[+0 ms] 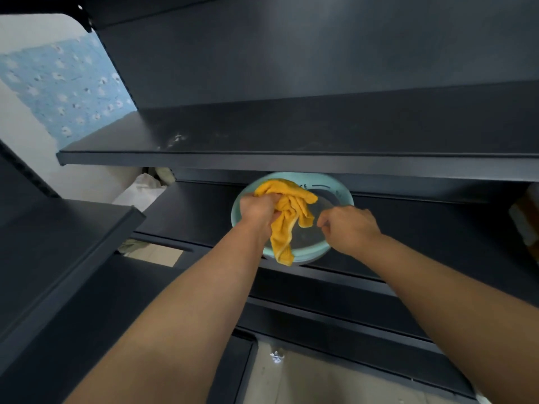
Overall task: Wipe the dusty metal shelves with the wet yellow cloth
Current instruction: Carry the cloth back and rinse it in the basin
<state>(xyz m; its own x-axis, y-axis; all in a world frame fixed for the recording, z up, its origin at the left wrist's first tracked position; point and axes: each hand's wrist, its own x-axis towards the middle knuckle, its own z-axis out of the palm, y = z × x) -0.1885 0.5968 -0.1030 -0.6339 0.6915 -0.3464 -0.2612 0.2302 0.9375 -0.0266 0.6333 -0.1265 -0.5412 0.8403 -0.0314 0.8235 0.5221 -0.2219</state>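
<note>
Dusty metal shelves [262, 135]; left hand [256, 209] fingers clench the yellow cloth [291, 205] mid-bunch, likely limp and water-heavy, over the basin [345, 193]; right hand [350, 225] at its 3 o'clock, fingers curled, contact unclear.

The yellow cloth [287, 217] hung crumpled and twisted from the left hand [258, 209], its tail dangling toward the near side. Above it, the dark metal upper shelf [291, 132] bore pale dust smudges toward its left; the lower shelf [189, 211] lay beneath.
</note>
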